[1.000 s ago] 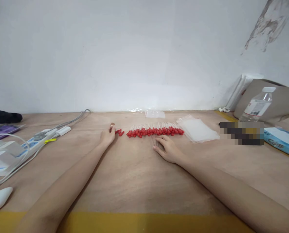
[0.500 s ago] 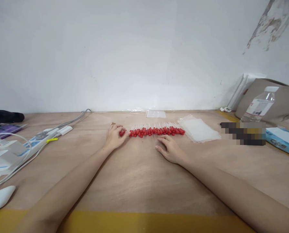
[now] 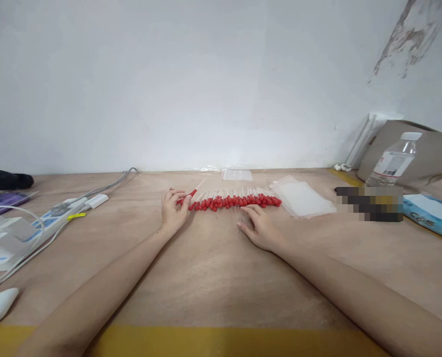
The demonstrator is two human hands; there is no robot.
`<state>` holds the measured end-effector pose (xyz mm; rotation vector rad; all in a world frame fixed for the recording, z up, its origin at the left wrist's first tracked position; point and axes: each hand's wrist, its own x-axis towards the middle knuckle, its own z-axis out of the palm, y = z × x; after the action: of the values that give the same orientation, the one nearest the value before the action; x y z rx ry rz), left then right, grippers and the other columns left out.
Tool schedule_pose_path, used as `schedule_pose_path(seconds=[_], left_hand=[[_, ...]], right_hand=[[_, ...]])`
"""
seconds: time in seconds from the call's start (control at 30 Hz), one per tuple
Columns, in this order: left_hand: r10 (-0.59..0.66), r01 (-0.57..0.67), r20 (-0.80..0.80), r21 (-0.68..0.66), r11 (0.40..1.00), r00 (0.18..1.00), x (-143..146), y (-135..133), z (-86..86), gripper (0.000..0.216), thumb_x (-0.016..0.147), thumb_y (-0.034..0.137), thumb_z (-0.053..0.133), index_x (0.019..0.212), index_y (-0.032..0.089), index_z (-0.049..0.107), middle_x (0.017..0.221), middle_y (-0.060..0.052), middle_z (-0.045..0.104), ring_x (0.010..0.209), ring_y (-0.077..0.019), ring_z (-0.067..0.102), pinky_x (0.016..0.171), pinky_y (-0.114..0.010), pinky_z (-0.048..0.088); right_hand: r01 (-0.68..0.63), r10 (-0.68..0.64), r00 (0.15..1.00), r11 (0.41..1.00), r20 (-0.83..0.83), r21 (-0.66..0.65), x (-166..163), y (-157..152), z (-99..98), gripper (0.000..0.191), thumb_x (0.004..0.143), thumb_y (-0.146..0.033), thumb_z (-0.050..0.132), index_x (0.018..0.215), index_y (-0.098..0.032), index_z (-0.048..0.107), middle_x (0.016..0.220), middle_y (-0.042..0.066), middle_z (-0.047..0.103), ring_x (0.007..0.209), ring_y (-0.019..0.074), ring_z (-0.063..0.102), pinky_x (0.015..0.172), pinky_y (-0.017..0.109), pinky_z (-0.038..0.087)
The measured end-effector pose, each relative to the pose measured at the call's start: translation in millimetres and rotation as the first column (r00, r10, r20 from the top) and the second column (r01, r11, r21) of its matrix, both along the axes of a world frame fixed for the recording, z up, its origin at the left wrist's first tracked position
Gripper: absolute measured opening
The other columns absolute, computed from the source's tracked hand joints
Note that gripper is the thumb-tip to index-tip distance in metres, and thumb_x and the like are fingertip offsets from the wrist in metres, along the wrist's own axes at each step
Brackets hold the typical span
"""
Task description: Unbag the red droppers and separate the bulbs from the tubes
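Note:
A row of thin droppers (image 3: 228, 201) lies across the table, with red bulb-like ends towards me and pale stems pointing to the wall. At its left end, my left hand (image 3: 173, 210) pinches one red-ended dropper (image 3: 193, 193) between thumb and fingers; the stem slants up and to the right. More red ends show beside the fingertips, partly hidden. Below the middle of the row rests my right hand (image 3: 260, 225), thumb and forefinger apart. A few clear stems (image 3: 238, 214) lie against its fingertips, pointing towards me; whether they are gripped is unclear.
Clear plastic bags (image 3: 303, 197) lie right of the row, and another bag (image 3: 237, 175) lies by the wall. A white power strip (image 3: 53, 218) with cables sits at left. At right stand a water bottle (image 3: 394, 158) and a blue pack (image 3: 431, 218).
My left hand has lifted one dropper at the left end of the row, its stem now raised towards the upper right. My right hand has hardly moved.

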<state>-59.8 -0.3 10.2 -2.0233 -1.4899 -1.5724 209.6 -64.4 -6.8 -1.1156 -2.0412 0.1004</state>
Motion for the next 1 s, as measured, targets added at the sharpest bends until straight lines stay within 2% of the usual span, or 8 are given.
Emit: schedule_pose_path(seconds=[0.1, 0.2, 0.3, 0.4, 0.53, 0.73, 0.9, 1.0], left_hand=[[-0.161, 0.161, 0.006, -0.044, 0.986, 0.987, 11, -17, 0.8, 0.018, 0.079, 0.035, 0.054, 0.082, 0.019, 0.062, 0.091, -0.005, 0.057, 0.093, -0.0183, 0.053, 0.088, -0.035, 0.041], [-0.372, 0.359, -0.065, -0.153, 0.921, 0.926, 26, -36, 1.9, 0.015, 0.08, 0.033, 0.055, 0.084, 0.021, 0.062, 0.091, -0.004, 0.059, 0.092, -0.0177, 0.054, 0.088, -0.036, 0.041], [-0.552, 0.521, -0.125, -0.213, 0.827, 0.825, 39, -47, 3.0, 0.013, 0.08, 0.03, 0.055, 0.087, 0.02, 0.061, 0.09, -0.005, 0.062, 0.09, -0.0173, 0.055, 0.085, -0.036, 0.041], [-0.647, 0.601, -0.155, -0.261, 0.756, 0.746, 44, -50, 3.4, 0.013, 0.081, 0.028, 0.055, 0.089, 0.019, 0.059, 0.09, -0.005, 0.063, 0.088, -0.017, 0.056, 0.083, -0.035, 0.042], [-0.673, 0.622, -0.172, -0.273, 0.734, 0.719, 44, -49, 2.4, 0.012, 0.082, 0.026, 0.054, 0.089, 0.018, 0.058, 0.09, -0.006, 0.063, 0.089, -0.0171, 0.057, 0.082, -0.034, 0.043], [-0.673, 0.615, -0.229, -0.279, 0.738, 0.703, 44, -51, 3.7, 0.012, 0.084, 0.024, 0.05, 0.09, 0.018, 0.058, 0.09, -0.006, 0.064, 0.089, -0.017, 0.057, 0.085, -0.036, 0.043], [-0.572, 0.528, -0.381, -0.223, 0.82, 0.727, 56, -55, 3.6, 0.032, 0.083, 0.027, 0.052, 0.113, 0.018, 0.051, 0.117, -0.009, 0.056, 0.114, -0.0211, 0.046, 0.097, -0.041, 0.037], [-0.483, 0.472, -0.486, -0.155, 0.868, 0.728, 67, -53, -2.8, 0.034, 0.084, 0.03, 0.05, 0.115, 0.017, 0.051, 0.122, -0.009, 0.053, 0.12, -0.0227, 0.042, 0.102, -0.045, 0.032]], right_hand=[[0.078, -0.072, 0.996, 0.991, -0.058, 0.109, 2, 0, -0.3, 0.052, 0.08, -0.033, 0.051, 0.128, -0.019, 0.036, 0.122, 0.014, 0.042, 0.115, 0.0263, 0.041, 0.094, 0.044, 0.04], [0.119, -0.115, 0.993, 0.966, -0.03, 0.231, 6, -1, 2.0, 0.056, 0.08, -0.036, 0.052, 0.131, -0.02, 0.033, 0.13, 0.014, 0.037, 0.121, 0.0277, 0.035, 0.099, 0.046, 0.034], [0.048, -0.074, 0.993, 0.965, 0.092, 0.259, 9, -2, 5.6, 0.052, 0.081, -0.038, 0.051, 0.128, -0.021, 0.04, 0.13, 0.012, 0.042, 0.12, 0.0267, 0.037, 0.099, 0.046, 0.033], [-0.049, 0.006, 0.984, 0.971, 0.18, 0.235, 11, -1, 6.9, 0.043, 0.083, -0.037, 0.049, 0.124, -0.024, 0.046, 0.125, 0.009, 0.05, 0.119, 0.0242, 0.04, 0.099, 0.046, 0.032], [-0.13, 0.073, 0.967, 0.965, 0.243, 0.228, 9, 0, 5.9, 0.033, 0.085, -0.034, 0.049, 0.117, -0.026, 0.054, 0.111, 0.005, 0.061, 0.114, 0.0209, 0.046, 0.1, 0.045, 0.029], [-0.13, 0.052, 0.957, 0.957, 0.286, 0.259, 5, 1, 4.3, 0.026, 0.087, -0.031, 0.046, 0.107, -0.024, 0.061, 0.1, 0.005, 0.066, 0.102, 0.019, 0.055, 0.099, 0.046, 0.029], [-0.189, 0.12, 0.96, 0.944, 0.254, 0.27, 3, 8, -1.7, 0.026, 0.088, -0.027, 0.044, 0.103, -0.017, 0.062, 0.1, 0.008, 0.066, 0.097, 0.0184, 0.058, 0.091, 0.039, 0.042], [-0.217, 0.162, 0.966, 0.929, 0.199, 0.298, 1, 10, -5.7, 0.027, 0.087, -0.025, 0.043, 0.106, -0.014, 0.06, 0.106, 0.01, 0.063, 0.1, 0.0188, 0.057, 0.088, 0.035, 0.046]])
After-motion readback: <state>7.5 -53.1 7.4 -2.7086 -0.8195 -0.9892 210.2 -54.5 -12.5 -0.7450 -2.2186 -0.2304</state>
